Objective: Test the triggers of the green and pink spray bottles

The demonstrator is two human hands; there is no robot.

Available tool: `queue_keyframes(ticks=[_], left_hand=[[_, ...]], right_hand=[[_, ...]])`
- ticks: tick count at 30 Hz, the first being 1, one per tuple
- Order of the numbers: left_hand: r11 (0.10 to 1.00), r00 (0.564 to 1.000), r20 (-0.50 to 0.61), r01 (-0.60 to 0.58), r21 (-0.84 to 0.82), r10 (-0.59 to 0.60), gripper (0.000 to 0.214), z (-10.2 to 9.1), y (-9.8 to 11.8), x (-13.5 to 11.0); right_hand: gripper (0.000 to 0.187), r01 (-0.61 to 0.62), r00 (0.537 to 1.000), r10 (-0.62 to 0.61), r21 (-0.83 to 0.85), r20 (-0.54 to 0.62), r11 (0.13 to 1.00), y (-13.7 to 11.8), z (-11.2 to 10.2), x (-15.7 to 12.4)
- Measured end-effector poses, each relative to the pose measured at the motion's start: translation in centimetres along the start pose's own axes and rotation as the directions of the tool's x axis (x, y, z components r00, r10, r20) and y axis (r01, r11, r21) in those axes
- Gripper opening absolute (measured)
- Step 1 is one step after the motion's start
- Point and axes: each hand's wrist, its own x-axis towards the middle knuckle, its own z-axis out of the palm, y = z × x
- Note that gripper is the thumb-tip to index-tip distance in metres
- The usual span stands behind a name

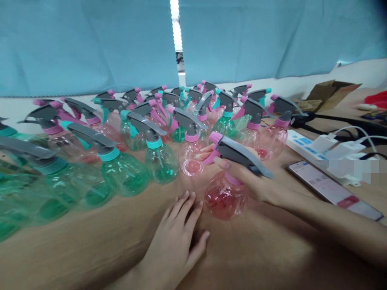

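My right hand [238,171] is closed around the neck of a pink spray bottle [225,199], which has a grey head and a pink nozzle and trigger. Its clear pink body is tilted slightly, low over the brown tabletop [260,249]; I cannot tell whether its base touches. My left hand [178,227] lies flat on the table with fingers spread, just left of that bottle, holding nothing. Closest beyond it stand a green spray bottle [161,163] with a turquoise collar and another pink spray bottle [192,157].
Several more green and pink spray bottles [123,173] crowd the left and back. At right lie a phone [335,191] with its screen lit, a power strip [302,141] with white plugs and dark cables. An opened cardboard box [329,94] sits behind. A blue cloth [90,44] hangs at the back.
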Motion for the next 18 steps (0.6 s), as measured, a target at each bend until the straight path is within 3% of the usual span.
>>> queue_keyframes(ticks=[7, 18], left_hand=[[1.000, 1.000, -0.001, 0.000, 0.009, 0.000, 0.048, -0.1, -0.1, -0.1], [1.000, 1.000, -0.018, 0.010, -0.005, -0.010, 0.047, 0.1, 0.0, -0.2]], right_hand=[[0.014, 0.040, 0.999, -0.040, -0.008, -0.032, 0.999, 0.5, 0.1, 0.0], [0.019, -0.060, 0.998, 0.058, -0.057, -0.032, 0.997, -0.7, 0.0, 0.2]])
